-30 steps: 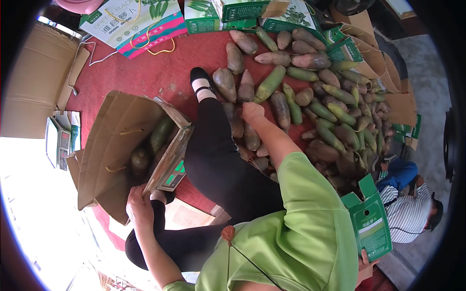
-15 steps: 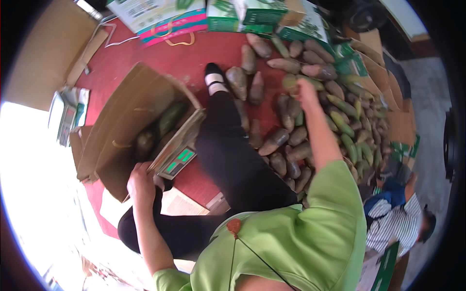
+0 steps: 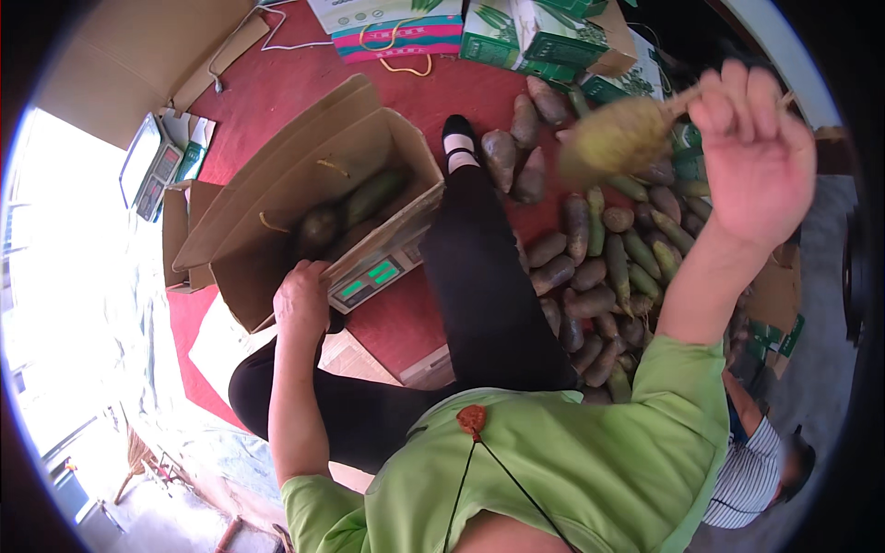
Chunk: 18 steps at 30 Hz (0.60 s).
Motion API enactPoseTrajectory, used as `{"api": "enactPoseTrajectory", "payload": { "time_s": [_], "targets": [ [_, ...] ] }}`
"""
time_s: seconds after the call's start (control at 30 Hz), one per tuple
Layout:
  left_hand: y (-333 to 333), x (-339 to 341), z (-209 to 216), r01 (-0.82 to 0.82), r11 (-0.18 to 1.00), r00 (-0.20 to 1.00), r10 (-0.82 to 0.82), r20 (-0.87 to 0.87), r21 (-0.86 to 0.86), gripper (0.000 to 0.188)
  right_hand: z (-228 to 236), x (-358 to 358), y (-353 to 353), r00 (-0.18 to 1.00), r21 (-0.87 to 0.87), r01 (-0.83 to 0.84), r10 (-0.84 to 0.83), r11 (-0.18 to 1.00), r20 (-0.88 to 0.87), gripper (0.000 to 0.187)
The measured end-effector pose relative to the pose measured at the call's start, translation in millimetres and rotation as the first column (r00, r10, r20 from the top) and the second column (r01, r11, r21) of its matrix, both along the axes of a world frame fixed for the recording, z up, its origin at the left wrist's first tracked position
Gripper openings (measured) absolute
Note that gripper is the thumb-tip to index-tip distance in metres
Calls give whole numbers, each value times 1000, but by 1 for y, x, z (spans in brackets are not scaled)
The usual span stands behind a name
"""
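Note:
My right hand [image 3: 751, 152] is raised at the upper right, its fingers closed round the thin stem end of a plump yellow-green radish [image 3: 613, 138]. The radish hangs out to the hand's left, blurred by motion. My left hand [image 3: 302, 293] grips the near lower edge of an open cardboard box [image 3: 253, 221]. Inside the box lie a long green radish [image 3: 376, 198] and a rounder one [image 3: 318, 229]; its deeper part is dark. The box rests on a digital scale [image 3: 369, 281] with lit green displays.
A heap of green and brownish radishes [image 3: 590, 276], some in clear wrap, spreads right of my outstretched leg [image 3: 484, 267]. Printed gift boxes [image 3: 396, 32] line the far side of the red surface [image 3: 277, 83]. Another scale [image 3: 157, 170] stands left. A person in striped clothing [image 3: 742, 484] is lower right.
My right hand has risen from the heap, up and to the right, bringing a radish with it. My left hand stays on the box. The whole view has shifted.

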<state>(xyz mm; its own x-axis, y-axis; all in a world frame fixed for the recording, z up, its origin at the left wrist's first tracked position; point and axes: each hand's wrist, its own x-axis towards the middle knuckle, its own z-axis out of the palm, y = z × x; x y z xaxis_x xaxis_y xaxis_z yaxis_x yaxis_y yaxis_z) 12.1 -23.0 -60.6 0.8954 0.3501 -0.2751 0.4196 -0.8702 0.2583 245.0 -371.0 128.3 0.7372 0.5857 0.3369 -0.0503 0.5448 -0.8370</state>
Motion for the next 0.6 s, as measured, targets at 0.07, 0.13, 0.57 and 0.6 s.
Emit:
{"api": "enactPoseTrajectory", "payload": {
  "time_s": [0.07, 0.13, 0.57, 0.6],
  "targets": [
    [3, -3, -1, 13, 1000, 1000, -13, 7, 8, 19, 27, -9, 29, 987, 208, -64, 93, 976, -133, 15],
    [2, 0, 0, 13, 1000, 1000, -13, -8, 3, 20, 37, -19, 55, 999, 77, -19, 15, 997, 52, 15],
    [5, -4, -11, 21, 999, 998, -19, 56, -27, 24, -73, -82, 241, 864, -411, 269, -30, 871, 503, 9],
    [12, -6, -22, 51, 998, 995, -47, 86, -43, 23, -79, -91, 248, 906, -526, 219, 29, 822, 422, 11]
  ]
}}
